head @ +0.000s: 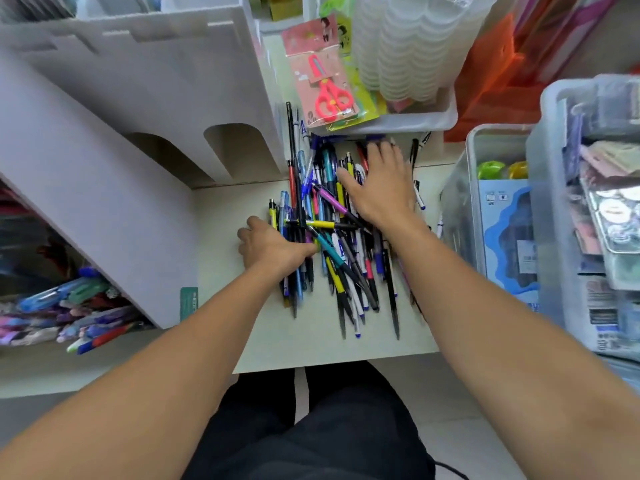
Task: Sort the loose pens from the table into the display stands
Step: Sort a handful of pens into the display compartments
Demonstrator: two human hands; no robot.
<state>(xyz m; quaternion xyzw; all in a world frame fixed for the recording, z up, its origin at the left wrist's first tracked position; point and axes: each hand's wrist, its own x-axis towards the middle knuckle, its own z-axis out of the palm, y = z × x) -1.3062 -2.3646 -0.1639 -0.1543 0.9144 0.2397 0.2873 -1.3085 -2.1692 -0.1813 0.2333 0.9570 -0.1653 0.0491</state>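
Observation:
A heap of several loose pens (pixel 341 244) in blue, black, yellow, teal and purple lies on the pale table (pixel 242 209). My left hand (pixel 272 245) grips a bundle of pens at the heap's left side, fingers curled round them. My right hand (pixel 379 187) lies flat on the far right part of the heap, fingers spread and reaching toward the back. White tiered display stands (pixel 114 98) rise at the left, with two arched slots; a lower compartment (pixel 69 310) holds several coloured pens.
A clear tray (pixel 408 123) with stacked plastic cups and packaged red scissors (pixel 329 95) sits behind the heap. Clear bins (pixel 485 202) of packaged goods stand at the right. A small teal card (pixel 189 303) leans by the stand. The table's front edge is close to my lap.

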